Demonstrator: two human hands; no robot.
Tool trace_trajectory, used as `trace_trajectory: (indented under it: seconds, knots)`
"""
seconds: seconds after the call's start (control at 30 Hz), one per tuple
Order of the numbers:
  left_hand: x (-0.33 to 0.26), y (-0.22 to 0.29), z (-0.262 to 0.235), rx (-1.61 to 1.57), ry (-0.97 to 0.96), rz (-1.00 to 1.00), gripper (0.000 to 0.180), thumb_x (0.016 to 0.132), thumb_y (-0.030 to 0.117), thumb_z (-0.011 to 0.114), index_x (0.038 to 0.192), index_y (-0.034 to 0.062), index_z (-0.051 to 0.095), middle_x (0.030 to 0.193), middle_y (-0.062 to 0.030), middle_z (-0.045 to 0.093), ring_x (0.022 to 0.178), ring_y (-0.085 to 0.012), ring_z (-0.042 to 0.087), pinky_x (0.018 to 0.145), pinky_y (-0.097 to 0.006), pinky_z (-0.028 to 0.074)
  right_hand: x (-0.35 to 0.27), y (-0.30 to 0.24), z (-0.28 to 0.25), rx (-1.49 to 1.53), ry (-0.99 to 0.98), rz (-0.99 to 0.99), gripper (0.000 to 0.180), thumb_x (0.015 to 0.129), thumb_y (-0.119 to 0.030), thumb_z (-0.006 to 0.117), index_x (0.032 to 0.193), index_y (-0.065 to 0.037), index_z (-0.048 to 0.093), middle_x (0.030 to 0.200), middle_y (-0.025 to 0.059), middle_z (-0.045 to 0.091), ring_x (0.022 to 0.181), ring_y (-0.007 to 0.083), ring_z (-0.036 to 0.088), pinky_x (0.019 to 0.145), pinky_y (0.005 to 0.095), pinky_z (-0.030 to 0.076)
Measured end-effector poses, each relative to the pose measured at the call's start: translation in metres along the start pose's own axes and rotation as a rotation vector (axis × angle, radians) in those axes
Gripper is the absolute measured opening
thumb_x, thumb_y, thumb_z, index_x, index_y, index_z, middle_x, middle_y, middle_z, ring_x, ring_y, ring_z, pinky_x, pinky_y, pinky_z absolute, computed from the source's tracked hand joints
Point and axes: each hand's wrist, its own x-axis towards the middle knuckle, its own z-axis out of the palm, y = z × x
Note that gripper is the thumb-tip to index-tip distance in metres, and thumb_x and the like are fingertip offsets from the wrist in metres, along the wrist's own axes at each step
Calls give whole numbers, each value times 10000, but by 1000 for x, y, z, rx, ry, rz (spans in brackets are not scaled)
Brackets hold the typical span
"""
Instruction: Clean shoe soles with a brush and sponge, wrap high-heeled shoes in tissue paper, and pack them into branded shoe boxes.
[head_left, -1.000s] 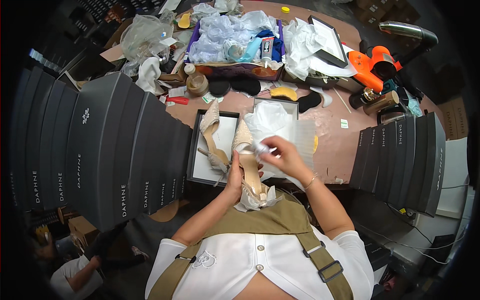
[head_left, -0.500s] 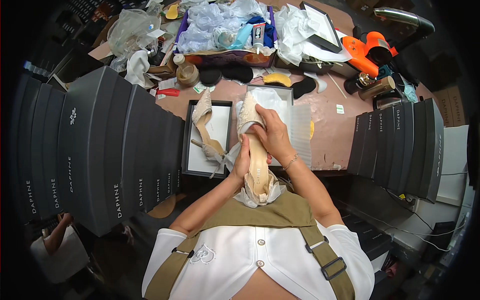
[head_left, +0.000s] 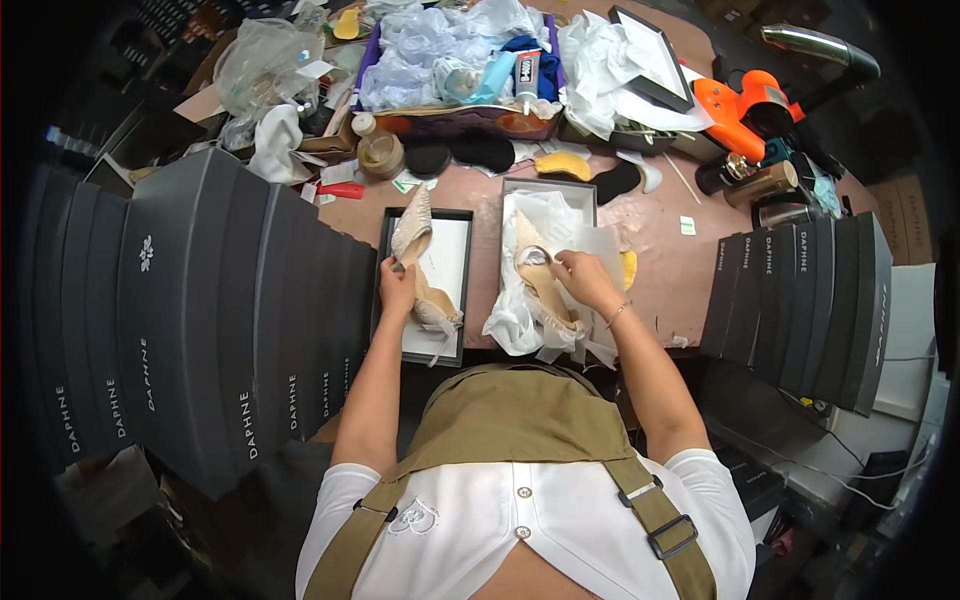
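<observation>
A beige pointed high-heeled shoe (head_left: 412, 228) is tilted over the left open shoebox (head_left: 455, 240), with my left hand (head_left: 398, 288) closed round its heel. Its textured toe points away from me. The matching shoe (head_left: 540, 285) lies toe-away on white tissue paper (head_left: 512, 318) in the right open shoebox (head_left: 548, 184). Some white stuffing shows in that shoe's opening. My right hand (head_left: 592, 280) is at its right side, fingers bent together and fingertips at the shoe's edge. The palm side of that hand is hidden.
Stacks of dark shoeboxes (head_left: 185, 300) stand at left and right. Behind are a purple-edged box of crumpled tissue (head_left: 420, 60), a glue tube (head_left: 526, 78), a bottle (head_left: 380, 152), black insoles (head_left: 482, 150) and an orange heat tool (head_left: 745, 100).
The shoe both hands held near my body now lies in the right box. My left hand has moved left and taken the other shoe by its heel.
</observation>
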Motion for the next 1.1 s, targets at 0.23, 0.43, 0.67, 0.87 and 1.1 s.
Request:
trace_trajectory:
  seconds: [0.23, 0.43, 0.67, 0.87, 1.1]
  knots:
    - [-11, 41, -23, -1078, -562, -289, 356, 877, 131, 570, 1211, 43, 484, 967, -71, 603, 828, -163, 600, 749, -311, 485, -14, 9, 48, -525, -188, 43, 584, 643, -328, 753, 1094, -23, 542, 1038, 237, 627, 986, 363, 613, 832, 412, 505]
    - [-47, 70, -49, -876, -750, -270, 584, 835, 186, 607, 1318, -53, 382, 877, -44, 572, 700, -115, 556, 650, -253, 467, -6, 8, 28, -274, -510, -2, 693, 611, -344, 798, 1132, -26, 470, 1077, 284, 581, 1013, 422, 573, 865, 423, 482]
    - [-56, 124, -100, -907, -1281, -133, 594, 847, 170, 576, 1354, -66, 377, 970, -56, 575, 881, -134, 591, 813, -280, 486, -46, -37, -76, 170, -319, 6, 846, 663, -307, 805, 1336, 6, 399, 1200, 243, 563, 1099, 357, 570, 902, 374, 459]
    - [-69, 140, -88, -741, -1463, -49, 517, 800, 118, 634, 1262, -69, 496, 881, -31, 583, 831, -123, 594, 768, -269, 485, -88, -44, -67, 1199, -218, 58, 675, 713, -167, 744, 1280, 58, 455, 1154, 155, 600, 1014, 279, 632, 887, 358, 495]
    - [-88, 168, -60, -574, -1453, -92, 407, 828, 162, 671, 1165, -47, 579, 818, -15, 596, 772, -116, 602, 709, -259, 492, -93, -23, -26, 1485, -523, -67, 578, 666, -108, 745, 1175, 84, 550, 1044, 181, 653, 970, 298, 653, 889, 377, 498]
